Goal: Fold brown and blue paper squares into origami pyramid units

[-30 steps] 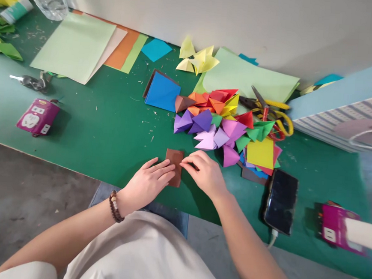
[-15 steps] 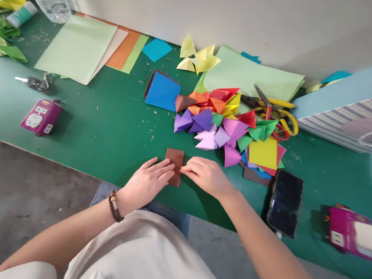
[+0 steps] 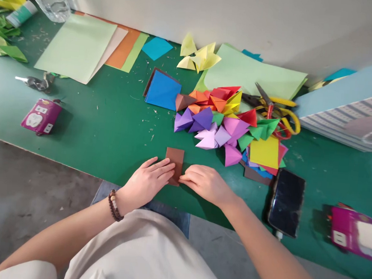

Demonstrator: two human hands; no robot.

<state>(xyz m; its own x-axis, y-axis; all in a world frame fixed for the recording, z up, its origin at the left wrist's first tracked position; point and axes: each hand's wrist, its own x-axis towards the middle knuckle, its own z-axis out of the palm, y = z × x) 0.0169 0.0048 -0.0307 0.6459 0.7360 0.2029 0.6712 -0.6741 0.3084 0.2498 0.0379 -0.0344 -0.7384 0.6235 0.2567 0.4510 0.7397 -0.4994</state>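
A folded brown paper rectangle (image 3: 175, 158) lies on the green table (image 3: 110, 125) near its front edge. My left hand (image 3: 147, 181) lies flat on the paper's left side, fingers stretched out and pressing it down. The fingertips of my right hand (image 3: 205, 184) are drawn together and press along the paper's lower right edge. A beaded bracelet (image 3: 115, 205) circles my left wrist.
A heap of folded coloured paper shapes (image 3: 222, 121) lies just behind the hands, with a yellow square (image 3: 264, 152), scissors (image 3: 272, 105), blue squares (image 3: 162, 90), large paper sheets (image 3: 80, 45) and a phone (image 3: 286, 202). Purple boxes (image 3: 41, 117) sit left and right.
My right hand has slid toward me along the brown paper's right edge. The left hand has stayed pressed on the paper.
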